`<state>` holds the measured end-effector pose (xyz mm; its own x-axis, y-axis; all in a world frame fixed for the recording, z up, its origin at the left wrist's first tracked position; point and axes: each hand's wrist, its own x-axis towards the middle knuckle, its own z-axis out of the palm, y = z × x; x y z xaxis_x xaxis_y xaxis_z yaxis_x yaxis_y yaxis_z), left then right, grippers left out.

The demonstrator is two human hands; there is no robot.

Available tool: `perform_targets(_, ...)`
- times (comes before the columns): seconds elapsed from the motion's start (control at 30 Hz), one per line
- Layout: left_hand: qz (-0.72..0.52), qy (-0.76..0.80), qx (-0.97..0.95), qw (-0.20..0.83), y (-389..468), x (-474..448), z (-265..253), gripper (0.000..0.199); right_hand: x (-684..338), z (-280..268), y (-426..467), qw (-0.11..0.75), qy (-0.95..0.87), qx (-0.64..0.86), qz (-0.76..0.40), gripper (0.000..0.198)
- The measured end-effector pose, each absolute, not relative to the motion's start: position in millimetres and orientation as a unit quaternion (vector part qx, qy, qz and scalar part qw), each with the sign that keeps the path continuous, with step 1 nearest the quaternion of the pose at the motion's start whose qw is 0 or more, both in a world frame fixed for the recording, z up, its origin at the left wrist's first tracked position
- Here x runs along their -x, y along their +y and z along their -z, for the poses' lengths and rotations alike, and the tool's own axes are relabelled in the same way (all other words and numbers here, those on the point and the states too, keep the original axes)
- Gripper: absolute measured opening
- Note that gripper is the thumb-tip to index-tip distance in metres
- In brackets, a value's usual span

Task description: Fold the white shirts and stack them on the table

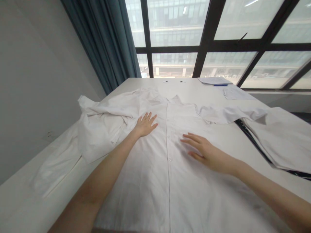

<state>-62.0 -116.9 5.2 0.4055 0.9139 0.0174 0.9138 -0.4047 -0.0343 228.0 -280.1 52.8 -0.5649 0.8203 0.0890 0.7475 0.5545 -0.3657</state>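
A white button-up shirt [145,181] lies spread front side up on the white table, its collar at the far end and its button line running toward me. My left hand [145,125] rests flat on the chest, left of the buttons, with fingers spread. To the right of the buttons, my right hand [200,150] is over the cloth with fingers apart, holding nothing; whether it touches the fabric I cannot tell. One sleeve [233,114] stretches out to the right, and on the left the fabric is bunched.
More white cloth [58,161] lies along the left side of the table [145,82]. Folded white fabric [291,139] sits on a black-edged item at the right. Papers [213,80] and a blue pen [220,85] are at the far edge, before the windows. A blue curtain [107,42] hangs at left.
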Motion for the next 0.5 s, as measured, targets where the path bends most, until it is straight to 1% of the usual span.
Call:
perform_targets(0.07, 0.002, -0.544, 0.839, 0.02, -116.7, 62.3, -5.0, 0.063, -236.0, -41.8, -246.0, 0.152, -0.854, 0.49, -0.086, 0.045)
perform_targets(0.17, 0.007, -0.545, 0.838, 0.022, -116.7, 62.4, -4.4, 0.063, -238.0, -26.0, -193.9, 0.146, -0.799, 0.584, -0.01, 0.048)
perform_targets(0.3, 0.008, -0.551, 0.834, 0.027, -117.7, 60.4, -2.0, 0.063, -239.8, -7.9, -157.6, 0.128, -0.763, 0.633, 0.017, 0.052)
perform_targets(0.5, 0.009, -0.599, 0.799, 0.052, -104.8, 75.7, -2.5, 0.068, -255.4, 8.5, -157.8, 0.091, -0.749, 0.656, 0.026, 0.054)
